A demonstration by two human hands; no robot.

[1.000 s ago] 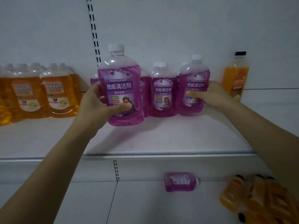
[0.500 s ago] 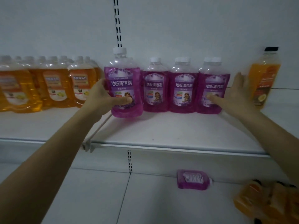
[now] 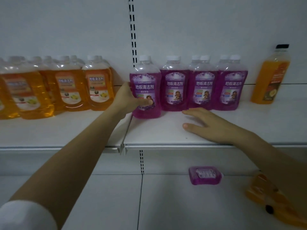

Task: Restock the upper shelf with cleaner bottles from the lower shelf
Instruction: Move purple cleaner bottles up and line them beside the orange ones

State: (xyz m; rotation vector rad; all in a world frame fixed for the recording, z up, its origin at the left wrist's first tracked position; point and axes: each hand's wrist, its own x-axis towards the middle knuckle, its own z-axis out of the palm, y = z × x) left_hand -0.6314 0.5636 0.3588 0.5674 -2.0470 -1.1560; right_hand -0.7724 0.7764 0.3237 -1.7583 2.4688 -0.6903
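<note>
My left hand (image 3: 127,98) grips a purple cleaner bottle (image 3: 146,80) with a white cap, standing upright on the upper shelf (image 3: 157,133) at the left end of the purple row. To its right stand several more purple bottles (image 3: 203,87), side by side against the back wall. My right hand (image 3: 206,126) lies flat and empty on the upper shelf in front of that row, fingers spread. One purple bottle (image 3: 205,175) lies on its side on the lower shelf (image 3: 166,205).
Several orange cleaner bottles (image 3: 69,90) fill the upper shelf's left section. A tall orange bottle with a black cap (image 3: 270,75) stands alone at the far right. More orange bottles (image 3: 272,198) lie on the lower shelf at the right. A slotted upright (image 3: 132,30) runs up the wall.
My left hand has set its purple bottle down on the shelf beside the row. My right hand has let go of the right-hand bottle and dropped flat onto the shelf.
</note>
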